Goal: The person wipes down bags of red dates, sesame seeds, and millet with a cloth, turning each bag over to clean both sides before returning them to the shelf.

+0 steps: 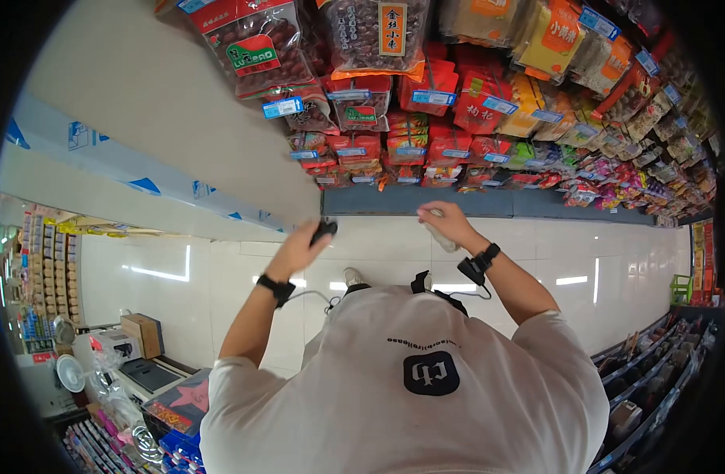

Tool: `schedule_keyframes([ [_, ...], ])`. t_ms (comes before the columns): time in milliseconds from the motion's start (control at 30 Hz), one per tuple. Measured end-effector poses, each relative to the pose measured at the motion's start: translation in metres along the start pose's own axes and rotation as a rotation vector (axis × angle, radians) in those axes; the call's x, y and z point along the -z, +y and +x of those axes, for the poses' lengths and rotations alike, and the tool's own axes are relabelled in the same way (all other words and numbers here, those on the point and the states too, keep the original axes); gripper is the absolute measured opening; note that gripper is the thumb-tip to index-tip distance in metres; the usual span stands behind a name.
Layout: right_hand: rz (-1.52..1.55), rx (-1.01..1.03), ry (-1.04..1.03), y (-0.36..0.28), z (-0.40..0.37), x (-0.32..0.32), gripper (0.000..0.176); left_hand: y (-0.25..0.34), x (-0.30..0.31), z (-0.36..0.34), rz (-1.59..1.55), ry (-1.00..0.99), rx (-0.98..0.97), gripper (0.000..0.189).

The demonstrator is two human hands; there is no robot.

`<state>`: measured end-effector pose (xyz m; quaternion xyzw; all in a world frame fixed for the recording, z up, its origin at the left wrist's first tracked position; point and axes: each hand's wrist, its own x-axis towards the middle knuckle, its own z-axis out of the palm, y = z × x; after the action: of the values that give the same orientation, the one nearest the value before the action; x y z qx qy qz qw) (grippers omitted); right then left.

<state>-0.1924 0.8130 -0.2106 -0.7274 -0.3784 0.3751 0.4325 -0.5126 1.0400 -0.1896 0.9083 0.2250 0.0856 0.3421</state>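
My left hand point(293, 254) is closed around a small black object point(324, 231), whose kind I cannot make out. It is raised beside the grey panel at the left end of the shelves. My right hand point(452, 226) has its fingers curled together on a pale, crumpled cloth-like thing point(443, 239) hanging under the palm. Both hands are apart from the goods, in front of the grey shelf base point(426, 204). Each wrist wears a black strap, with a black box point(471, 271) on the right one and cables running to my waist.
Rows of hanging bags, including packs of red dates point(260, 51), fill the shelves ahead, with blue-white price tags point(282, 107) in front. A wall panel point(220, 95) stands at left. Behind me are a counter with boxes point(141, 336) and a rack point(639, 387). The floor point(536, 245) is glossy tile.
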Motion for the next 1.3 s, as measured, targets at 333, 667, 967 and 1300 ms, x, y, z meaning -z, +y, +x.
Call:
schedule_keyframes([
  [333,-0.08,-0.2,-0.194,0.059,-0.021,0.001,0.036,-0.04,-0.122,-0.196,0.1,-0.376,0.292,0.041],
  [667,-0.165,-0.211,-0.291,0.059,0.004,0.003,0.036,-0.031,-0.116,-0.218,-0.808,-0.556,0.774,0.047],
  [967,-0.087,-0.198,-0.297,0.066,0.007,-0.016,0.036,0.004,-0.096,-0.197,-0.763,-0.642,0.653,0.054],
  [1300,-0.23,-0.076,-0.355,0.052,0.016,-0.033,0.04,0.019,-0.077,-0.163,-0.464,-0.628,0.336,0.034],
])
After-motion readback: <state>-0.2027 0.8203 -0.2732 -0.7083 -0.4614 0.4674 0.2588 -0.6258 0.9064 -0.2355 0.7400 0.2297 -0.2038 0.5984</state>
